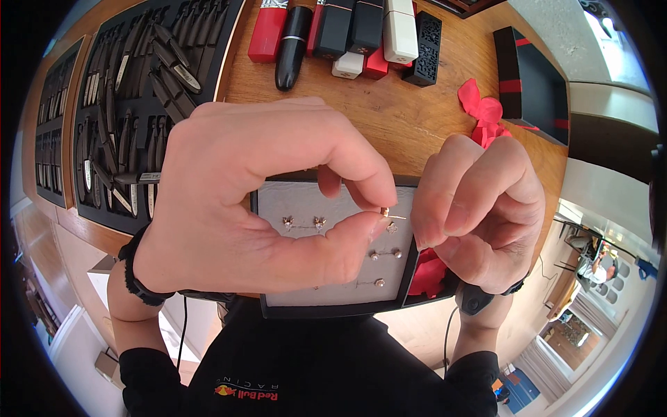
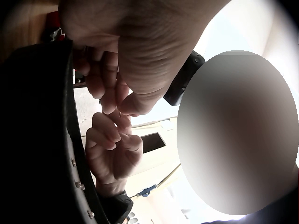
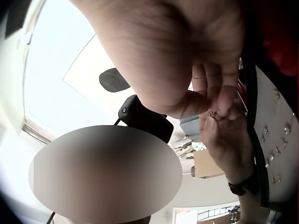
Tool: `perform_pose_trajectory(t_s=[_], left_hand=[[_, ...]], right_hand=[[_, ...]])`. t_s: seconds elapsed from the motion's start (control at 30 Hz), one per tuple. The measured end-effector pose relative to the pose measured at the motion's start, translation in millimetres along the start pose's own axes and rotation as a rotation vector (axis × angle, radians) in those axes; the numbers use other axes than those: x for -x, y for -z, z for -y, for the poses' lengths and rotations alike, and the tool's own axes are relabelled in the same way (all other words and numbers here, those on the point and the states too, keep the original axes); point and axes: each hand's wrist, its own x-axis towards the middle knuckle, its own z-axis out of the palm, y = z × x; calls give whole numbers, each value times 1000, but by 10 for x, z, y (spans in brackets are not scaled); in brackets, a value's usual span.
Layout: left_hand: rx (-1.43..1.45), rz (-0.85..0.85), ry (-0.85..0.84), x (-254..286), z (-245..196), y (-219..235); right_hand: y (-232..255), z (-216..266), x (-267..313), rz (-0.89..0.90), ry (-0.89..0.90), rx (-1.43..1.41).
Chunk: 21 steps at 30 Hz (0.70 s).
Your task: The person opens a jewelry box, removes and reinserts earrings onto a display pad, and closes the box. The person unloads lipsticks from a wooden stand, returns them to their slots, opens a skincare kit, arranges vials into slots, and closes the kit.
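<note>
Black-rimmed tray point(image 1: 333, 311) lies clear below; left hand point(image 1: 267, 201) pinches a gold piece point(image 1: 385, 211), right hand point(image 1: 483, 212) curled, hold unclear.

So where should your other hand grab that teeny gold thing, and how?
I'd take it by the thin pin, coming from the right hand's side. The left hand pinches the small gold piece, while the pin pokes out toward the right hand. It's very thin, so a gentle finger-and-thumb pinch should suit.
</note>
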Motion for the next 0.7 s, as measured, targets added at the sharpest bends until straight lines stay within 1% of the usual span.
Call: perform_pose_trajectory(t_s=[0.3, 0.43, 0.5, 0.7], left_hand=[[-9, 11, -6, 2, 4, 13], [-8, 18, -17, 2, 17, 14], [-4, 19, -22, 5, 20, 11], [-9, 25, -25, 1, 8, 8]], right_hand=[[-68, 39, 3, -53, -34, -82], [-75, 20, 10, -55, -25, -54], [-99, 19, 15, -93, -48, -111], [-114, 9, 13, -104, -26, -97]])
